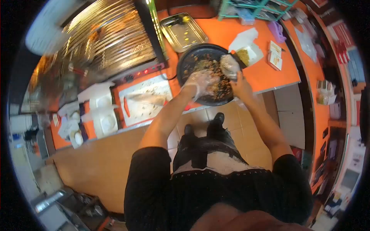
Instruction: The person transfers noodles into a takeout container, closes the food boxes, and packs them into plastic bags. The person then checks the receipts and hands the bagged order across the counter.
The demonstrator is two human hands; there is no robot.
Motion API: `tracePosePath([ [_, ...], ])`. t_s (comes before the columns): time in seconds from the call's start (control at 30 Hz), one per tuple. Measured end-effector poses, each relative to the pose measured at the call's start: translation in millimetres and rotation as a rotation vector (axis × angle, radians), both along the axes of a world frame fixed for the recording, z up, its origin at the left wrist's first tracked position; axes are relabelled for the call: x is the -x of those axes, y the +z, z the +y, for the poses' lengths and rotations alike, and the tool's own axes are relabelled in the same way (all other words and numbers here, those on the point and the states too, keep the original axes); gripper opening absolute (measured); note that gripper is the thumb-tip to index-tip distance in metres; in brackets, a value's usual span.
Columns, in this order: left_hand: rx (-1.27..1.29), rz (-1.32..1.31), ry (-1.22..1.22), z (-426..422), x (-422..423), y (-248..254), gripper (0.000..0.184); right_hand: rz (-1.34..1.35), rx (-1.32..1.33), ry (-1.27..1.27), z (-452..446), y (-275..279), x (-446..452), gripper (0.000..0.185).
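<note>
Touching the black pan's (185,76) chopped food (224,82), your left hand's (203,81) finger spacing is unclear. Your right hand's (240,87) fingers clamp a whitish bundle (229,65).

- Black round tray (185,79): shallow, flat on the orange tabletop (266,79), its near rim over the front edge.
- Chopped food (223,82): brown, loose and scattered inside, under the gloved left hand (202,82).
- Whitish bundle (230,64): shiny, above the tray's right side, held in the right hand (241,86).

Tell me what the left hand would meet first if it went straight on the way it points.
Probably the chopped food in the black pan, beside its fingertips; how deep the left hand reaches into it is unclear.
</note>
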State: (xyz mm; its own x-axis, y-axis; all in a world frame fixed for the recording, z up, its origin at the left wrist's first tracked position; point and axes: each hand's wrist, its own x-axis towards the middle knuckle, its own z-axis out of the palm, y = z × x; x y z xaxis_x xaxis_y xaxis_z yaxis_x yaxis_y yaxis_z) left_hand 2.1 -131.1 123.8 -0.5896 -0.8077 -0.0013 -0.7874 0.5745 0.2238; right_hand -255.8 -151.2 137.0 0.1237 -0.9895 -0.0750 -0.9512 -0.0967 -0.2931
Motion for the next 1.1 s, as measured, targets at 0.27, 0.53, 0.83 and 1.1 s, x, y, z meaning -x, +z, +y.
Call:
tracePosePath([
  [0.27,-0.395,0.426,0.517,-30,32,-16,0.038,-0.498,-0.301,0.155,-13,-3,57,0.071],
  [0.53,-0.598,1.872,1.219,-33,67,42,0.038,-1.115,-0.734,0.188,-47,-24,128,0.054],
  [0.83,-0.361,0.737,0.196,-250,221,51,0.033,-0.936,-0.64,0.117,-94,-18,260,0.049],
  [1.1,-0.041,0.667,0.256,-215,249,6,0.024,-1.24,-0.015,0.326,-72,27,204,0.048],
])
